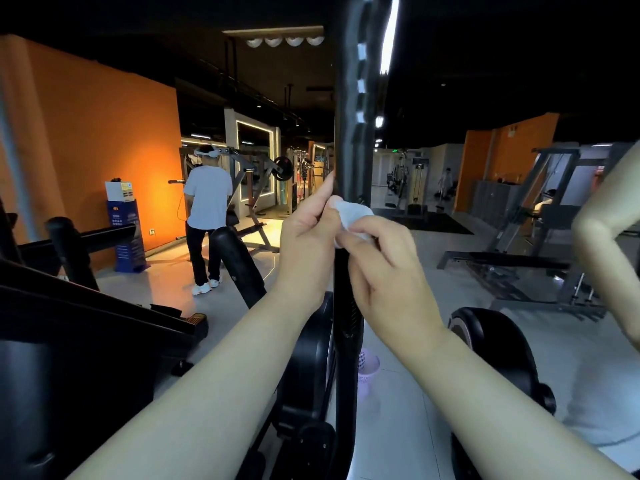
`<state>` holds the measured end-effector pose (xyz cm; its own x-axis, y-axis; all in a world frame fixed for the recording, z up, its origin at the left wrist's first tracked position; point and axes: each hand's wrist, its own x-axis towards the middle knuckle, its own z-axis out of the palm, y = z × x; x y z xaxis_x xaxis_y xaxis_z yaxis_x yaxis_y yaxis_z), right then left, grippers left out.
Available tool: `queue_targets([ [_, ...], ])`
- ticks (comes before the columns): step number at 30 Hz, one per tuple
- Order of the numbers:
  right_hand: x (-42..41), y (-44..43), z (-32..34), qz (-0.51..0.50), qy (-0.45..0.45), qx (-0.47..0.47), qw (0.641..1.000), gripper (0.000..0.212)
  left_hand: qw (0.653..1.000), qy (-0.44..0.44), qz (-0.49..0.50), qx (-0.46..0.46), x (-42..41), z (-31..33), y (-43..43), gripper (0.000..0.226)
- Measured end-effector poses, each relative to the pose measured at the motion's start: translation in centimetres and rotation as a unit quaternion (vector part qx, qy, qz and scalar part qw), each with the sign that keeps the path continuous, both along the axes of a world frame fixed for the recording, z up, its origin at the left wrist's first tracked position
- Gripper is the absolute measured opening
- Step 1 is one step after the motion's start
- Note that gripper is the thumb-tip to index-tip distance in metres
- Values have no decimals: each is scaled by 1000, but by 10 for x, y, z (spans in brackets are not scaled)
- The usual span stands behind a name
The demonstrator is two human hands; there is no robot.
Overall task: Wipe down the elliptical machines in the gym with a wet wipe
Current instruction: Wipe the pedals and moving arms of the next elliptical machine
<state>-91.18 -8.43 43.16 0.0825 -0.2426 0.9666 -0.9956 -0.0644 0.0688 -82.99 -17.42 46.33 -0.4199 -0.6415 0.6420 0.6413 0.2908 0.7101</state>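
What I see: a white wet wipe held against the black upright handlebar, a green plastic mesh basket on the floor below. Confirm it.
Not green: the head view shows the plastic mesh basket is pale pink. The white wet wipe is indeed held against the black upright handlebar, basket on the floor below.

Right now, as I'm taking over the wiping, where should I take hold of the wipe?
Pinch the wipe at its white fold bulging above the right hand, coming from the upper right; the left hand covers its left edge against the handlebar.

Left hand [308,233], right hand [388,268], close together.
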Motion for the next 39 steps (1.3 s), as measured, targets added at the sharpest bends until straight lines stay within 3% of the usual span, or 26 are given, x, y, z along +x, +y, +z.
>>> queue_targets([
  [3, -9, 4, 9, 14, -19, -11, 1000, 24, 1000, 7, -3, -17, 1, 1, 2, 42],
  [6, -15, 9, 23, 46, -169, -71, 982, 23, 999, 10, -6, -39, 3, 2, 7, 39],
  [8, -16, 9, 27, 51, -203, -91, 974, 22, 999, 11, -8, -40, 3, 3, 8, 38],
  [16, -1, 2, 9, 10, 2, 9, 1000, 22, 1000, -7, 8, -3, 1, -2, 0, 40],
  [23, -6, 3, 18, 28, -70, -42, 996, 25, 1000, -10, -11, -21, 2, -1, 2, 42],
  [29, -9, 3, 1, 10, 31, -1, 999, 23, 1000, 2, -12, 15, 2, -2, 6, 42],
  [34, -8, 5, 12, 77, -159, -79, 981, 25, 999, 7, 3, -52, 1, -8, 8, 40],
  [39, -2, 1, -13, 14, 11, 2, 1000, 29, 1000, 2, 18, 9, 0, -8, 8, 34],
])
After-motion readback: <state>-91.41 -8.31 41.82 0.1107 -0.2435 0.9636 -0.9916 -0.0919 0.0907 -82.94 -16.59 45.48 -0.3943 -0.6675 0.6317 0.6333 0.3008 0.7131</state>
